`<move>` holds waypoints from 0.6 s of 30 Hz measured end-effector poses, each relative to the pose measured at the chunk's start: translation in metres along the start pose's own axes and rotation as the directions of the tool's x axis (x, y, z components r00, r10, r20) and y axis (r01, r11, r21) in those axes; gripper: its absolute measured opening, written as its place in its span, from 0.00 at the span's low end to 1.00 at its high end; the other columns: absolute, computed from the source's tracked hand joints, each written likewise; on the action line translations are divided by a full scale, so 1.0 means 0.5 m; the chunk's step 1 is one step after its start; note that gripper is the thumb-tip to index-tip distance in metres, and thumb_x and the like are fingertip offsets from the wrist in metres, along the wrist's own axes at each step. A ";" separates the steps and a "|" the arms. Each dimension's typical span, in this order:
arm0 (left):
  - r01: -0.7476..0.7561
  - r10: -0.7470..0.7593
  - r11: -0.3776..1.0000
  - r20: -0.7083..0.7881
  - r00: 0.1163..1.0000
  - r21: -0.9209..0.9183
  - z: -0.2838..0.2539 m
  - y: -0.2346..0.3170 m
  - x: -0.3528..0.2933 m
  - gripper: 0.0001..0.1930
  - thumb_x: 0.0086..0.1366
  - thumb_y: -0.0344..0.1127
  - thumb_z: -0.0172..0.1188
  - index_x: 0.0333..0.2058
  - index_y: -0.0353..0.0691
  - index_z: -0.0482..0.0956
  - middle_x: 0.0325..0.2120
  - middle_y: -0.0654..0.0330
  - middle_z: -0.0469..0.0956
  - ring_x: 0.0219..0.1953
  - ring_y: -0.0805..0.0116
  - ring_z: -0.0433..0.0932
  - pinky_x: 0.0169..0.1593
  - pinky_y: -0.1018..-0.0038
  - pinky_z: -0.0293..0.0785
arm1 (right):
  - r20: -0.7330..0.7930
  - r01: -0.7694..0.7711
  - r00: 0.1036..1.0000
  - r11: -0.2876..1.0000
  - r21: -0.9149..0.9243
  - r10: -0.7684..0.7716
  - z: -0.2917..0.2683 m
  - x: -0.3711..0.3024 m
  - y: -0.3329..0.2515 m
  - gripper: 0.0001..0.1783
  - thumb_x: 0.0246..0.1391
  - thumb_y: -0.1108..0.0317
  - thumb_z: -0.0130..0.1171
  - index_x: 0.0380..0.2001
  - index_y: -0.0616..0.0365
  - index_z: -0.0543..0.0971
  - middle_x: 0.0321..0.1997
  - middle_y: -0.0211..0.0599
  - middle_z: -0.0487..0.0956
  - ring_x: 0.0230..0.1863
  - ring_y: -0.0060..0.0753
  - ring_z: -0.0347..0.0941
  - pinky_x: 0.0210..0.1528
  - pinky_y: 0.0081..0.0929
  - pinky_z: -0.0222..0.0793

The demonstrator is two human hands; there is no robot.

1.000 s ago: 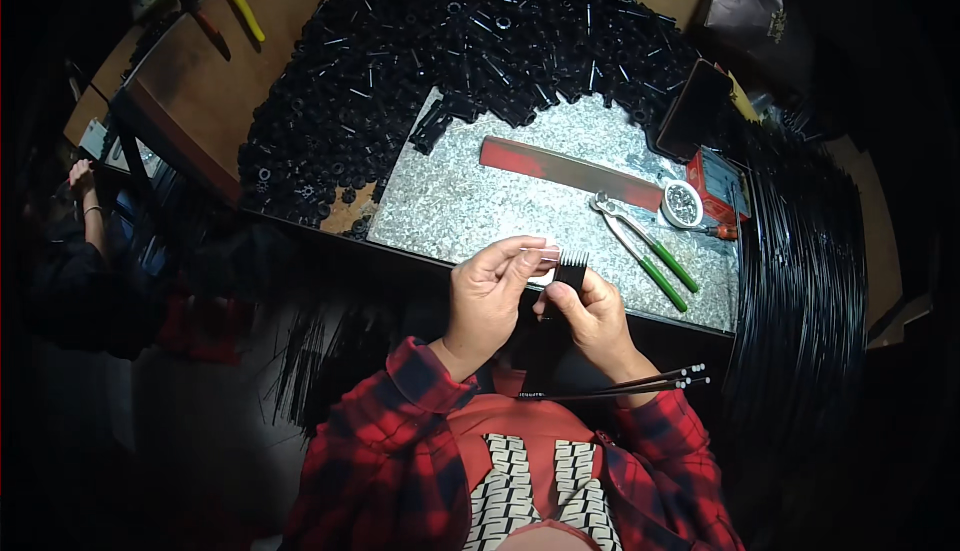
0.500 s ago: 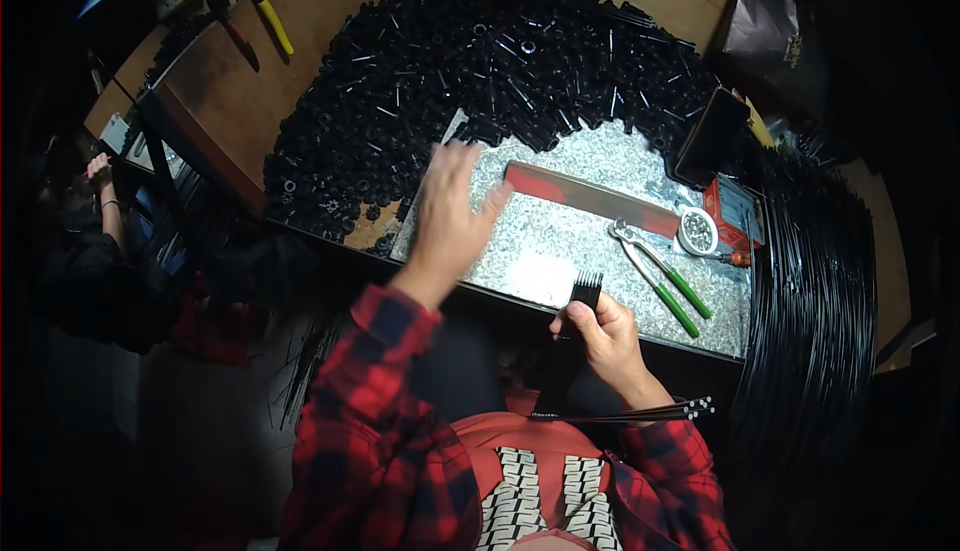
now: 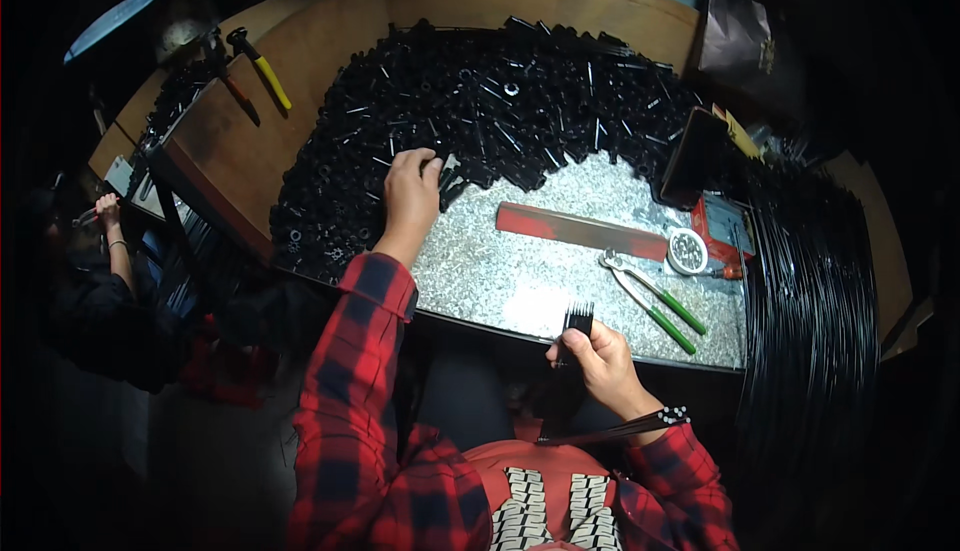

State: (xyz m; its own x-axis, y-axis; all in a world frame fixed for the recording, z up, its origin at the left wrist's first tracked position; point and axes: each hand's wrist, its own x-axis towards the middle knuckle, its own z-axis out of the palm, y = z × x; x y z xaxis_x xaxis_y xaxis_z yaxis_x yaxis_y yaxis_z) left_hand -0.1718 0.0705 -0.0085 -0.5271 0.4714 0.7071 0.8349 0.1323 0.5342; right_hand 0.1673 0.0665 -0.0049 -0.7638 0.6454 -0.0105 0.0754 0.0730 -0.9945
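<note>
At the near edge of a heap of small black tubular parts [image 3: 490, 101], my left hand [image 3: 410, 196] reaches down with its fingers bent together. What lies under its fingertips is hidden among the black parts. In front of my body, past the table's near edge, my right hand [image 3: 603, 359] grips a flat black bundle of thin rods [image 3: 578, 319], its fine ends sticking up like comb teeth. Across the right wrist lie thin black rods with pale tips [image 3: 675, 416]; whether they belong to the same bundle I cannot tell.
On the speckled tabletop [image 3: 480, 271] lie a red-and-grey bar [image 3: 580, 230], green-handled nippers [image 3: 655, 303] and a small white bowl [image 3: 687, 251] of tiny parts. Long black rods [image 3: 810, 301] hang at the right. Yellow-handled pliers [image 3: 262, 73] hang on the wooden side board. Another person's hand [image 3: 107, 209] shows far left.
My left hand has moved from above the tabletop, fingers spread, forward and left to the heap, its fingers now bent. My right hand keeps hold of the black bundle. The view has shifted slightly.
</note>
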 end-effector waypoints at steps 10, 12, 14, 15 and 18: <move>0.728 -0.152 -0.094 0.733 0.663 -0.679 -0.091 0.206 -0.161 0.18 0.64 0.26 0.56 0.53 0.37 0.71 0.38 0.57 0.78 0.41 0.71 0.78 0.43 0.78 0.75 | 0.019 -0.015 1.000 1.000 0.026 0.014 -0.001 0.009 -0.010 0.13 0.64 0.64 0.49 0.31 0.63 0.75 0.26 0.30 0.78 0.29 0.19 0.73 0.36 0.20 0.69; 0.757 -0.131 -0.175 0.777 0.616 -0.629 -0.091 0.218 -0.193 0.16 0.65 0.26 0.55 0.51 0.36 0.72 0.41 0.55 0.78 0.43 0.69 0.78 0.47 0.76 0.75 | 0.020 -0.031 0.999 0.999 0.017 0.031 0.000 0.009 -0.011 0.13 0.64 0.64 0.49 0.32 0.62 0.75 0.26 0.30 0.78 0.30 0.19 0.73 0.36 0.21 0.69; 0.777 -0.143 -0.216 0.806 0.575 -0.592 -0.090 0.238 -0.207 0.16 0.65 0.26 0.54 0.52 0.35 0.71 0.42 0.54 0.78 0.44 0.68 0.78 0.48 0.75 0.75 | 0.023 0.020 1.000 1.000 -0.016 -0.020 -0.002 0.008 -0.007 0.12 0.64 0.65 0.49 0.32 0.62 0.74 0.27 0.31 0.79 0.29 0.19 0.74 0.35 0.20 0.70; 0.784 -0.129 -0.222 0.814 0.566 -0.580 -0.091 0.244 -0.212 0.17 0.65 0.26 0.54 0.53 0.35 0.70 0.42 0.53 0.78 0.45 0.67 0.78 0.48 0.74 0.75 | 0.024 0.014 1.000 1.000 -0.019 -0.013 0.001 0.006 -0.008 0.12 0.64 0.65 0.49 0.32 0.62 0.74 0.27 0.31 0.79 0.29 0.19 0.74 0.35 0.20 0.70; 0.792 -0.090 -0.233 0.823 0.561 -0.565 -0.087 0.245 -0.227 0.18 0.66 0.25 0.53 0.54 0.34 0.69 0.43 0.51 0.78 0.45 0.66 0.78 0.48 0.74 0.76 | 0.028 -0.017 0.999 1.000 0.026 0.017 0.006 0.000 -0.011 0.12 0.64 0.63 0.50 0.33 0.62 0.75 0.27 0.30 0.79 0.31 0.19 0.74 0.36 0.21 0.70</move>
State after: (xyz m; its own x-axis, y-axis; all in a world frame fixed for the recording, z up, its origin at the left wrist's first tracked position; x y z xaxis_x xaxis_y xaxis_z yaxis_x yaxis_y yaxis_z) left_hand -0.0165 -0.0049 -0.0031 -0.2408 0.9700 -0.0332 -0.7009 -0.1501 0.6973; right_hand 0.1650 0.0640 0.0001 -0.7802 0.6248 -0.0299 0.0720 0.0423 -0.9965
